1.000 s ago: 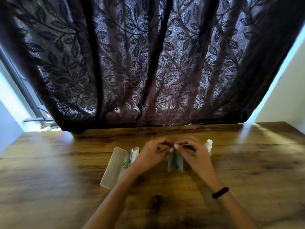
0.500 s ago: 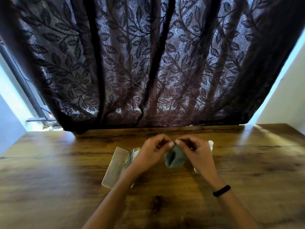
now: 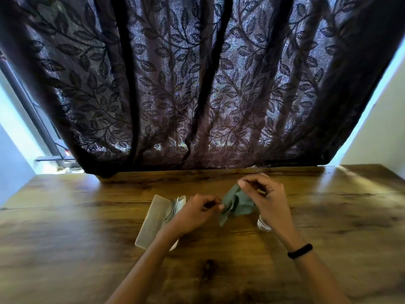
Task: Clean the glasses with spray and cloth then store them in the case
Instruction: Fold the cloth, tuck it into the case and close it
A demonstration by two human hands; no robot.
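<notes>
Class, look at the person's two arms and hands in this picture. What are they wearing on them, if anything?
Both forearms are bare, with no sleeves in view. The left hand has no glove, and no ring or watch shows on it. The right hand is also ungloved, and its wrist carries a thin black wristband with a smooth, plain surface. No markings can be made out on the band.

Daylight glows through the dark leaf-patterned curtain (image 3: 197, 84) and past both its sides, leaving pale glare on the dim table (image 3: 65, 216), while wide-angle distortion bends the soft edges.
</notes>
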